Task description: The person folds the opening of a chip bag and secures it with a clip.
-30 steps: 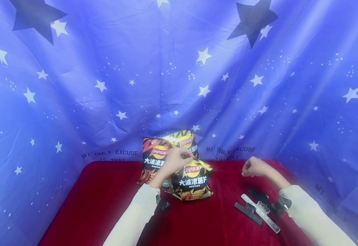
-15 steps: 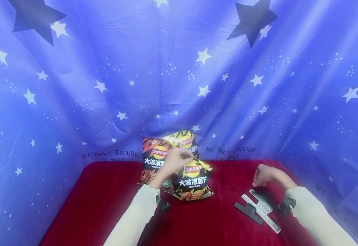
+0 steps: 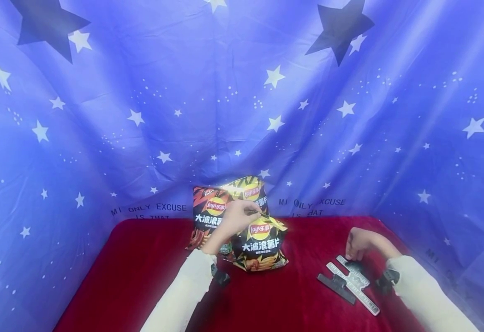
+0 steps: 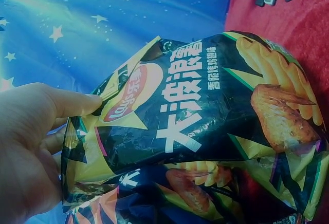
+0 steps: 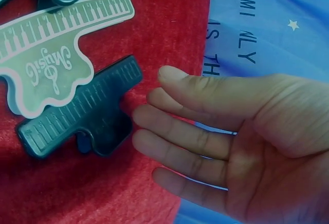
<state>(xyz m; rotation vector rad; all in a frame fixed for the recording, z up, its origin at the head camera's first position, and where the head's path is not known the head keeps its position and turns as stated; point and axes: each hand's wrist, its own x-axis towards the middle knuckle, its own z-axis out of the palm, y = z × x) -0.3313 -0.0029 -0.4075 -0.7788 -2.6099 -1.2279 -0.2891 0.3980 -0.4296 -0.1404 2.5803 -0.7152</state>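
My left hand pinches the top edge of a black and yellow chip bag, thumb on its front. In the left wrist view the thumb presses near the red and yellow logo. The bag is upright and bulges below the grip. Over at the right, my right hand hovers beside a group of clips. Its loosely bent fingers hold nothing and point at a black piano-keyboard clip. Beside that one lies a pale clip marked "Music", and a second black clip is nearest me.
Behind the gripped bag stand a red and black chip bag and another yellow and black one, both partly hidden. All rest on a red cloth-covered table. A blue starry curtain encloses the back and sides.
My right hand has moved right and then down toward the farthest black clip. The left hand keeps its pinch on the front chip bag, and the bags stay put.
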